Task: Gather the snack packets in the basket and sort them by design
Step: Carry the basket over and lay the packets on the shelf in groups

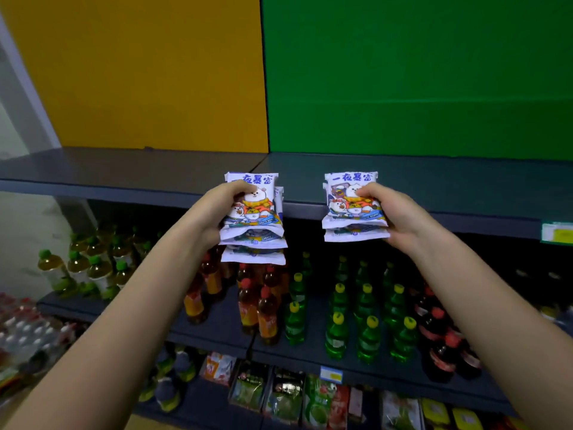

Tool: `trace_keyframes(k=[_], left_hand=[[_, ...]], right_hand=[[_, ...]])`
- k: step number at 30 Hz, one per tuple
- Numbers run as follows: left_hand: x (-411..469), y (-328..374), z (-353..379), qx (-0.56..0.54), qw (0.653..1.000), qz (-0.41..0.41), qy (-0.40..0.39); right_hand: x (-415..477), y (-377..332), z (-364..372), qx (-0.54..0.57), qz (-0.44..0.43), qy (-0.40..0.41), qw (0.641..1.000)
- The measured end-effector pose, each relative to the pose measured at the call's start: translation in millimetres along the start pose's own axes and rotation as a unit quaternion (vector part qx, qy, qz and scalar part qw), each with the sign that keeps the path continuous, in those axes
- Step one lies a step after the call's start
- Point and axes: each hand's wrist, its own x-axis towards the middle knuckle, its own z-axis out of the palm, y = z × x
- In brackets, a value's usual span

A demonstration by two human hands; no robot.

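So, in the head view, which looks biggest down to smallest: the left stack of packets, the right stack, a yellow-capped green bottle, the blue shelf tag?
1. left stack, fanned out taller.
2. right stack.
3. green bottle; it stands farther off, so true size is unsure.
4. blue tag.

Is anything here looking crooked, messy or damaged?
Only the left stack, gripped by the left hand: its lower packets hang staggered below the top one, not squared up. The right stack in the right hand sits more evenly. No packet looks torn, and the bottles below stand upright.
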Motion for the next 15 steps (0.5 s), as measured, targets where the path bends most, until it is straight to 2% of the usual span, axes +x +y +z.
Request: trace_keyframes(k=[7, 15], left_hand=[[132, 37, 5, 0.012, 1.0, -0.004, -0.012], [255, 43, 11, -0.01, 0.999, -0.04, -0.024]], right_hand=[[125, -13, 13, -0.021, 0.0, 0.023, 1.0], [247, -16, 29, -0.098, -0.02, 0.105, 0.989]])
